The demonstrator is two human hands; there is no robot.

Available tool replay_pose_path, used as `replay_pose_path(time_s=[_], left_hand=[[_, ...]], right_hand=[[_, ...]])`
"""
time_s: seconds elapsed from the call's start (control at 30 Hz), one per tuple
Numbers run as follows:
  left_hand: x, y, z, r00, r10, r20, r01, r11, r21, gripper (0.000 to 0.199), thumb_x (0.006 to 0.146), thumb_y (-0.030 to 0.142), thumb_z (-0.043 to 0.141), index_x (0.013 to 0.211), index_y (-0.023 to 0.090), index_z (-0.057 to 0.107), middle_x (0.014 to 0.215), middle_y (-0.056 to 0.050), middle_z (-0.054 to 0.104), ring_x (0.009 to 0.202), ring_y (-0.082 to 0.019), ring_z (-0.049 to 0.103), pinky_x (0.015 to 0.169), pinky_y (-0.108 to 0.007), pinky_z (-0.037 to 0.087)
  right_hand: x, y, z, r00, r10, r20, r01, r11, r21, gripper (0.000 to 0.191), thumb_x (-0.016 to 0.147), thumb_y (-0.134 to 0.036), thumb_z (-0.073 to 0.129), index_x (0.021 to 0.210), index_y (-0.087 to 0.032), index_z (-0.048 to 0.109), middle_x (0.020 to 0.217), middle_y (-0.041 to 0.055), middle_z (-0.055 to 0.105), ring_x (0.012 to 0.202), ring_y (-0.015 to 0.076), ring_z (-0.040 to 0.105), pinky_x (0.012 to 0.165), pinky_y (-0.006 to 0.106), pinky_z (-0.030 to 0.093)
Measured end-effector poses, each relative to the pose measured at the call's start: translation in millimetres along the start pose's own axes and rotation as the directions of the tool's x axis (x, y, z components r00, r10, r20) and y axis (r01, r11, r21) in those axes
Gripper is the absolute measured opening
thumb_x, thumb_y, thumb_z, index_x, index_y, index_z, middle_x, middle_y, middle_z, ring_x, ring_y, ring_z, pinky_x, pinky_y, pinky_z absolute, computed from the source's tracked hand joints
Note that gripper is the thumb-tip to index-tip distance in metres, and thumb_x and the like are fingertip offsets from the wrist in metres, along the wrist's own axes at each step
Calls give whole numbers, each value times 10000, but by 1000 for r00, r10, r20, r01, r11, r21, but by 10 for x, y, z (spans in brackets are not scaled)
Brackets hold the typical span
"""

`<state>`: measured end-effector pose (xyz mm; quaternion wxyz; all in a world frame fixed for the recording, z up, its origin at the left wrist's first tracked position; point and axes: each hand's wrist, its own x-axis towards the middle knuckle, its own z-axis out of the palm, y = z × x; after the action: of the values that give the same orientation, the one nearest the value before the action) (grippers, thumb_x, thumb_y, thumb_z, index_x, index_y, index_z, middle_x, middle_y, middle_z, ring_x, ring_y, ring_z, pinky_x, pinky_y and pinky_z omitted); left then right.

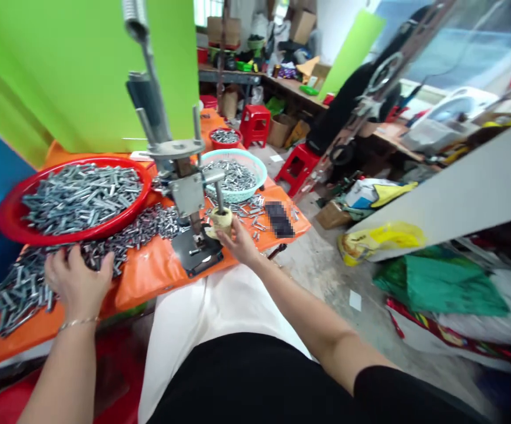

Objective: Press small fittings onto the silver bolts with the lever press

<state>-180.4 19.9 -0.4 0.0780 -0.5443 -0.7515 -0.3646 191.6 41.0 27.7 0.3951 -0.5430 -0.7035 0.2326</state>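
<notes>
My left hand (79,277) reaches into a heap of small metal parts (149,227) on the orange-covered table, its thumb and fingers apart; whether a fingertip touches a part is hard to see. Longer bolt-like metal pieces (21,288) lie beside that hand. My right hand (240,241) grips the lever handle (221,219), wrapped in yellowish tape, of a hand press (188,196). Under the press's ram, a small metal piece (196,251) rests on the dark base plate (193,262).
A red basin (6,215) full of metal sleeves or bolts stands left of the press. Behind it are a light-blue basket (258,168) and a small red bowl (240,141) of parts. A dark, blurred-out phone-like object (279,219) lies near the table's right end. Red stools (255,125) stand beyond.
</notes>
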Motion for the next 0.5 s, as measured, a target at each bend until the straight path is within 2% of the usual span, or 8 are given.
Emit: replay_pose_path(time_s=[0.03,0.1,0.17,0.23,0.3,0.37,0.43,0.5], left_hand=[[-104,56,-6,999,16,51,-17,1000,18,597,760,589,664,1283,331,537,1622,-59,405,1506,-460,307,1168,-737,285],[-293,175,-23,998,-6,61,4,1000,22,684,755,671,628,1389,503,432,1706,88,249,1531,-472,261,1154,-798,245],[-399,255,-37,999,-29,30,29,999,16,790,715,694,647,1427,654,307,1709,219,140,1547,-462,229,1178,-789,217],[-417,283,-49,999,-22,25,22,1000,12,908,680,659,683,1428,755,177,1685,314,63,1555,-444,220,1198,-765,222],[-392,280,-62,998,17,53,-18,1000,13,974,685,598,693,1422,795,87,1661,359,18,1558,-429,222,1208,-753,236],[-368,271,-73,996,62,63,-64,998,15,993,707,544,694,1429,797,59,1657,358,19,1557,-422,234,1215,-742,250],[-361,260,-70,994,101,42,-102,995,23,983,728,509,695,1443,782,78,1665,338,51,1547,-417,265,1222,-713,277],[-362,234,-47,992,122,16,-122,992,32,954,742,495,682,1450,772,106,1665,341,64,1541,-408,284,1234,-676,292]], right_hand=[[-42,83,-82,1000,-10,-5,10,1000,-27,480,988,-485,552,1436,-336,472,1352,-21,664,1196,174,662,1028,344,589],[-166,332,-300,999,10,-51,-15,995,-99,452,962,-489,595,1383,-330,552,1363,4,658,1264,212,629,1098,396,550],[-324,656,-560,988,59,-142,-85,980,-181,403,978,-464,551,1324,-268,621,1402,77,623,1343,256,566,1179,467,467],[-497,982,-819,966,108,-236,-169,953,-251,398,987,-424,504,1270,-200,670,1443,152,569,1384,307,511,1204,543,400],[-649,1246,-1032,950,137,-280,-223,927,-302,373,975,-399,504,1192,-186,720,1454,181,545,1388,340,490,1189,589,377],[-732,1423,-1170,952,150,-267,-239,910,-339,346,971,-391,510,1143,-213,752,1457,166,549,1389,341,486,1186,594,362],[-702,1529,-1239,958,160,-237,-241,899,-365,347,979,-406,505,1161,-251,757,1487,132,541,1423,332,458,1211,591,317],[-564,1601,-1266,958,176,-226,-253,890,-379,394,989,-441,488,1266,-277,716,1551,102,493,1480,330,392,1241,597,253]])
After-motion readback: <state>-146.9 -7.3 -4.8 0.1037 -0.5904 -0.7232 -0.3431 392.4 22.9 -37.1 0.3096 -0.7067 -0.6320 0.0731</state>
